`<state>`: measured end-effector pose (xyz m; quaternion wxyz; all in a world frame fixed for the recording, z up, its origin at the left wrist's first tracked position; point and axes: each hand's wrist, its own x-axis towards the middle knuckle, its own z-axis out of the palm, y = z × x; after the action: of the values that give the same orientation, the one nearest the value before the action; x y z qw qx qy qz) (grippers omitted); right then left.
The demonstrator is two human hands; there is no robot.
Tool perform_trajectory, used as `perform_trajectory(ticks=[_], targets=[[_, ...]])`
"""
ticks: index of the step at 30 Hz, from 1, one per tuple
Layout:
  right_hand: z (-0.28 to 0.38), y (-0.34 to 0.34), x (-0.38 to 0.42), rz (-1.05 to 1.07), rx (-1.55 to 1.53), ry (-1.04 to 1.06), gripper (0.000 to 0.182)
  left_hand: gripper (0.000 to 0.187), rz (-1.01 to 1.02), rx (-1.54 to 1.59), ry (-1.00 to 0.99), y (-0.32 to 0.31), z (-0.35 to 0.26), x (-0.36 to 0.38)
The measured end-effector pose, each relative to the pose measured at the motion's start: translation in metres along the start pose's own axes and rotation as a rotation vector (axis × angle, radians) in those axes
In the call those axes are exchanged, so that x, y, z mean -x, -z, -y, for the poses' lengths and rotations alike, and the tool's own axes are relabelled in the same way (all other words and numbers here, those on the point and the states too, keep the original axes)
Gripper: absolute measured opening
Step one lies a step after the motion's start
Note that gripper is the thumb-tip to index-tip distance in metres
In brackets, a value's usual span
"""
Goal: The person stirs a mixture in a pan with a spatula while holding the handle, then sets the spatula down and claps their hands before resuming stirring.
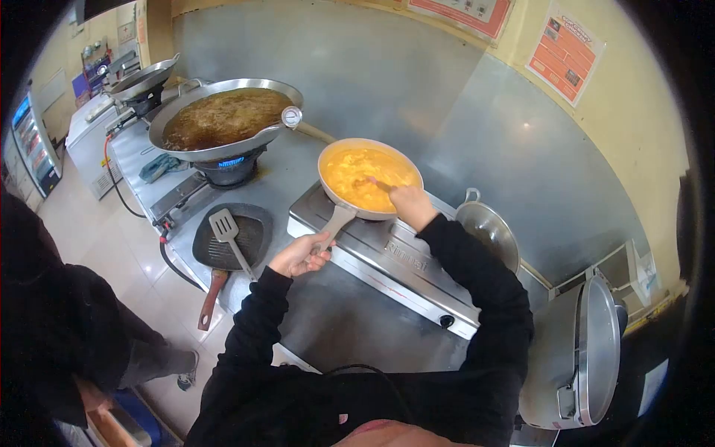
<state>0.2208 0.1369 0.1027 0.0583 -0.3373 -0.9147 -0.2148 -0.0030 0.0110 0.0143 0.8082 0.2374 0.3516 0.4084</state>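
A pale frying pan [341, 216] with yellow egg mixture [365, 175] sits over the left part of a silver portable gas stove [406, 257]. Its handle points toward me, and my left hand [302, 255] is closed around the handle's end. At the pan's right edge my right hand [412, 206] grips a wooden utensil [381, 185], whose far end lies in the egg. Part of the egg looks set in soft curds, part still liquid.
A large wok [175, 153] of bubbling oil with a thermometer [291, 116] stands over a blue flame at left. Nearer are a grill pan [257, 227] and slotted spatula [225, 225]. Metal bowl [488, 227] and big pot [551, 357] stand right. A person [67, 320] is at lower left.
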Motion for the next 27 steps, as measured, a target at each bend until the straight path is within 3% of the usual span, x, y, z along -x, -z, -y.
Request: perform_trajectory(ticks=[4, 9, 13, 17, 20, 27], targets=[[-0.045, -0.010, -0.033, 0.129, -0.064, -0.235, 0.021, 0.028, 0.002, -0.005, -0.012, 0.000, 0.001, -0.002], [-0.050, 0.088, -0.014, 0.155, -0.045, -0.200, 0.010, 0.027, 0.024, 0.029, -0.007, -0.003, 0.000, 0.000], [-0.018, 0.120, 0.020, 0.179, 0.046, -0.130, 0.008, 0.027, 0.033, 0.050, 0.000, 0.002, 0.002, -0.003], [0.011, 0.100, 0.029, 0.125, 0.021, 0.062, 0.009, 0.025, 0.055, 0.086, -0.028, 0.000, 0.004, -0.002], [0.028, 0.066, 0.019, -0.048, -0.104, 0.160, 0.013, 0.025, 0.099, 0.109, -0.024, 0.010, 0.007, -0.007], [0.045, 0.019, -0.033, -0.068, -0.046, -0.137, 0.021, 0.023, 0.074, 0.101, -0.043, 0.004, 0.006, -0.005]])
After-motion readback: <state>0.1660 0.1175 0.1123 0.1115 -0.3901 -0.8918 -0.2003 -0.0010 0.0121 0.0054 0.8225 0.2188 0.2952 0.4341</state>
